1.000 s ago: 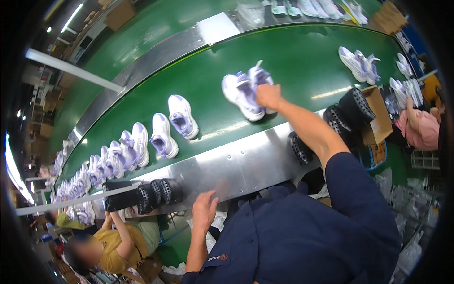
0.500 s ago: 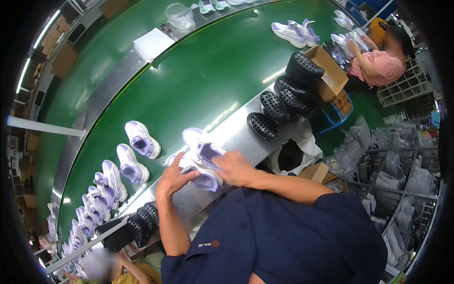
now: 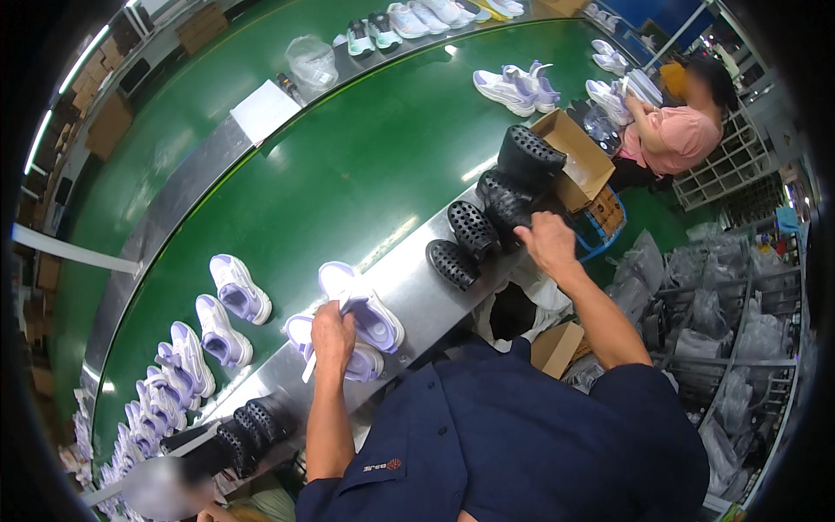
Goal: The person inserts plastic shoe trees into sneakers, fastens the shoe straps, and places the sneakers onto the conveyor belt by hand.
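Two white-and-lavender sneakers lie side by side on the metal edge of the bench in front of me. My left hand (image 3: 332,335) is closed on the nearer sneaker (image 3: 365,364), covering its middle. The other sneaker (image 3: 378,320) rests against it, its lavender opening facing up. Off to the right, my right hand (image 3: 551,244) reaches to a black perforated shoe form (image 3: 507,200), its thumb apart from the fingers at the form's near end. More black forms stand around it, including one form (image 3: 472,226) and a bigger one (image 3: 532,152).
A row of matching sneakers (image 3: 191,357) runs along the green surface (image 3: 348,174) at left. An open cardboard box (image 3: 578,157) stands beyond the forms. A co-worker in pink (image 3: 683,135) handles shoes at far right; another person (image 3: 165,487) is at lower left.
My right hand has left the sneakers and moved right to the black forms. My left hand has closed on the nearer sneaker. The view has shifted slightly.
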`<state>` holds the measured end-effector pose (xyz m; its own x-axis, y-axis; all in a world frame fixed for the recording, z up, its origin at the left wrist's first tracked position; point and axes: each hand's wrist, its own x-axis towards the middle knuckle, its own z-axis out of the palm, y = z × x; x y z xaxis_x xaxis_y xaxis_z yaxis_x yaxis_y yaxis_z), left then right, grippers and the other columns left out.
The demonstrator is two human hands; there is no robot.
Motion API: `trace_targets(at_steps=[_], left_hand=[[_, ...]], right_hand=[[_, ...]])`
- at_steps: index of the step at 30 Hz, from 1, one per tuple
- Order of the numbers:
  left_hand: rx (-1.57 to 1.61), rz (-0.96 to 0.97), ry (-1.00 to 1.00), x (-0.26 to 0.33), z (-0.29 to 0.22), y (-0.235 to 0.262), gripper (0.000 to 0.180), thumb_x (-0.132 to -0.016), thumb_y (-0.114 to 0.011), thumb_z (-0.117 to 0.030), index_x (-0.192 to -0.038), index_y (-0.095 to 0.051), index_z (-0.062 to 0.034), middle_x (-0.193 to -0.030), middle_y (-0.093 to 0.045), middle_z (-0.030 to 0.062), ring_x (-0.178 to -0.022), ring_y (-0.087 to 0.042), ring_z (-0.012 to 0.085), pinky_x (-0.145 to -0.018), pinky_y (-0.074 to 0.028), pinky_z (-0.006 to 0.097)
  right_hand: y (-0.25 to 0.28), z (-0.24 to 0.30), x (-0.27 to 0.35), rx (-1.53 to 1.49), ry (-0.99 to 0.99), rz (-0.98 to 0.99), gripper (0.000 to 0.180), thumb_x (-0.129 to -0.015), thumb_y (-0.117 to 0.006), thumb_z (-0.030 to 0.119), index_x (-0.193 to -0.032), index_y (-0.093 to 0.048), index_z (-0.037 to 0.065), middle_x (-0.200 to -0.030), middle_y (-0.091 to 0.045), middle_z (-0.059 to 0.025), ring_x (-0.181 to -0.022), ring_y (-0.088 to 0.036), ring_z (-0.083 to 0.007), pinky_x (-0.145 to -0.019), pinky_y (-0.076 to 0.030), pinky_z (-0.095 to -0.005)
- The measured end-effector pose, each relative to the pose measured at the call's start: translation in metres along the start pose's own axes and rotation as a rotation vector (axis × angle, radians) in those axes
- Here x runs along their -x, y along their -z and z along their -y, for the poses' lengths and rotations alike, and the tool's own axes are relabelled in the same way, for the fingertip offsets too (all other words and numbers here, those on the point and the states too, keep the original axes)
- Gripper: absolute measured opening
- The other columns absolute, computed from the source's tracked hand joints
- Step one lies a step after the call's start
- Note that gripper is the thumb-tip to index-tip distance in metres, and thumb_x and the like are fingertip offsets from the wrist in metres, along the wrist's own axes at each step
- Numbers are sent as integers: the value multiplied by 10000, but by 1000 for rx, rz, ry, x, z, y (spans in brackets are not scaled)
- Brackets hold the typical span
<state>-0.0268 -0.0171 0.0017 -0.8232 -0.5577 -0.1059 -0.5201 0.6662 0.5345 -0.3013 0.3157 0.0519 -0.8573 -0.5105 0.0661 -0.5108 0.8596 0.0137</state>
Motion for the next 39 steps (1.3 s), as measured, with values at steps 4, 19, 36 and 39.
trace_targets(at_steps=[4, 19, 36, 39], left_hand=[[207, 27, 12, -14, 10, -13, 260, -857, -667, -222, -822, -648, 35, -759, -618, 260, -707, -607, 419, -646, -460, 476], [209, 88, -324, -43, -11, -32, 304, -812, -711, -109, -1090, -654, 1, -917, -628, 247, -870, -627, 420, -796, -508, 467], [373, -29, 168, 41, -44, -19, 606, -832, -751, -296, -1312, -527, -3, -812, -679, 259, -806, -677, 444, -709, -533, 484], [46, 129, 389, 104, -26, 11, 619, -846, -732, -416, -1244, -577, 32, -841, -693, 256, -835, -677, 462, -747, -541, 488]], right_hand=[[79, 55, 7, -375, 101, -8, 397, -908, -668, 388, -885, -614, -5, -795, -633, -209, -773, -643, -394, -674, -515, -463], [-56, 236, 52, -279, 414, 180, 301, -872, -647, 189, -1046, -612, -55, -913, -650, -241, -852, -655, -413, -763, -539, -458], [-78, 216, 21, -528, 335, 265, 302, -814, -712, 202, -1011, -603, 0, -857, -683, -225, -809, -691, -417, -728, -565, -493], [-88, 213, 24, -495, 344, 346, 341, -830, -699, 218, -1069, -606, -6, -884, -681, -229, -828, -690, -413, -741, -562, -498]])
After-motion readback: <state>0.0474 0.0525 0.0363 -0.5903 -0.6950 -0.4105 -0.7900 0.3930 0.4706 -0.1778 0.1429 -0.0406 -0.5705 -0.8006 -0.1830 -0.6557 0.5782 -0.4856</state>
